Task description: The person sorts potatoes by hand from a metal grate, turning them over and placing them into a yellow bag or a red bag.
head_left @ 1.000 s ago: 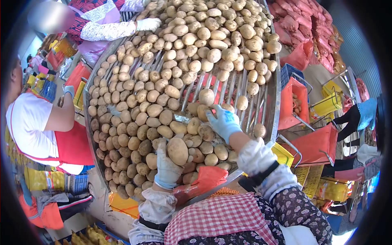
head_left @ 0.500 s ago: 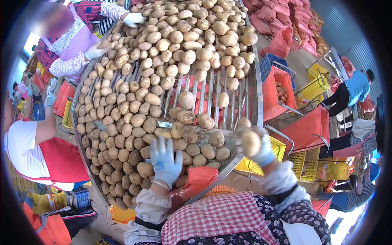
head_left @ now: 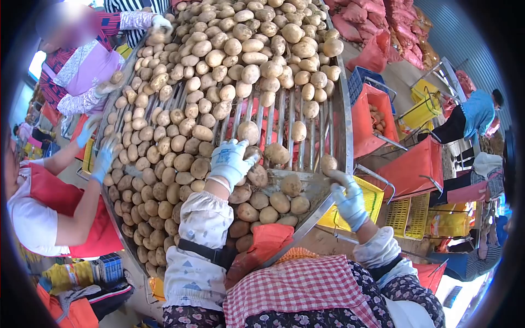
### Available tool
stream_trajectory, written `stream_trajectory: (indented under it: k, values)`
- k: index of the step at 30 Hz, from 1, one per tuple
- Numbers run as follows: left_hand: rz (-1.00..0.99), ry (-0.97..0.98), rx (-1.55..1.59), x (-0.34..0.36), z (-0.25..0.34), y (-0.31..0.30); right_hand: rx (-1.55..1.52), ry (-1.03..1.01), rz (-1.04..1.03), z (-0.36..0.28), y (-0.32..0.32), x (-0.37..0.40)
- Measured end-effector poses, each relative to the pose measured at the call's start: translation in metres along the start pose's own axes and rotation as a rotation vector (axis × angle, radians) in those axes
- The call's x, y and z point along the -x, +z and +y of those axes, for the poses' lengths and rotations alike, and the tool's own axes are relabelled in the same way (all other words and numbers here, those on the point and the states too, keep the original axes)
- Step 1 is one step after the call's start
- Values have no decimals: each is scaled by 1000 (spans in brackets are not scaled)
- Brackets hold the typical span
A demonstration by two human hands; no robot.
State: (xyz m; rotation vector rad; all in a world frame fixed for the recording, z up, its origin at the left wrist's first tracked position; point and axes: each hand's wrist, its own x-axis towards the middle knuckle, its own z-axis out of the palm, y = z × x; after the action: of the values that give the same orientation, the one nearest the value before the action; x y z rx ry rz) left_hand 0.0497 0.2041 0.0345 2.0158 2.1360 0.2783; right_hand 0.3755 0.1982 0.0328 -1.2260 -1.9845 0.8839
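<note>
Here, illegible print (head_left: pixel 223 156) on left glove (head_left: pixel 229 164)

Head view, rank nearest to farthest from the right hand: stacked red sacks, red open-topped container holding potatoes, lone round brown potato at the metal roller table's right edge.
From the blue-gloved right hand:
1. Round brown potato: just ahead of it.
2. Red open-topped container: farther back, slightly right.
3. Stacked red sacks: far back, upper right.

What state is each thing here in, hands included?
Potatoes: loose, heaped
Slatted table: mostly covered, partly bare
Left hand: gloved, over potatoes, grip unclear
Right hand: gloved, fingers parted, at table's edge
Red-lined basket: some potatoes inside
Pink sacks: bulging, stacked
</note>
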Motion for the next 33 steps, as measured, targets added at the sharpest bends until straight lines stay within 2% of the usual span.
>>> stream_trajectory:
  k: [1,3,5,6,8,9,10,11,12,14,15,16,17,18,19,20,22,23,26,28,30,31,33]
  values:
    - [-139,-56,-60,-1,6,-5,-85,53,-48,-9,10,-1]
    - [-120,-49,-26,7,5,0,-176,107,-97,-24,30,-7]
    - [-69,-53,125,13,0,3,12,-25,-245,-38,46,-21]
    - [-68,-52,123,14,-2,4,11,-27,-243,-45,52,-28]
    - [18,-68,251,19,-12,12,217,-12,-429,-60,67,-42]
    - [40,-91,794,24,-41,47,216,-17,-430,-69,84,-50]
    - [169,-138,1186,35,-38,52,347,13,-507,-78,106,-59]
    - [174,-144,1182,50,-40,52,477,43,-582,-80,120,-66]
    - [281,-203,1186,65,-41,48,472,38,-587,-77,125,-73]
    - [499,-321,1188,98,-44,43,340,130,-587,-68,133,-81]
    - [453,-491,1333,112,-46,48,141,57,-474,-59,130,-75]
    - [506,-362,1301,117,-33,64,144,46,-484,-55,131,-68]
    - [384,-293,1228,128,4,15,-20,-45,-367,-56,130,-61]
    - [307,-243,1194,130,17,20,-185,-126,-251,-59,130,-50]
    - [164,-217,1355,132,38,1,-227,-187,-190,-69,128,-40]
    - [89,-169,1761,130,50,10,-406,-159,-208,-76,129,-30]
    - [289,-115,1598,127,68,7,-214,-511,-99,-87,123,-24]
    - [259,-132,1694,128,70,1,-183,-534,-110,-92,120,-23]
    - [245,-86,1654,129,58,-1,-208,-640,-116,-103,108,-27]
    - [245,-48,1732,134,54,-11,-268,-600,-169,-109,97,-28]
    - [125,-32,1890,139,53,-25,-421,-397,-434,-105,85,-30]
    - [120,-43,1846,139,55,-28,-512,-371,-458,-108,81,-31]
    - [74,-2,1833,141,50,-23,-442,-402,-469,-108,79,-30]
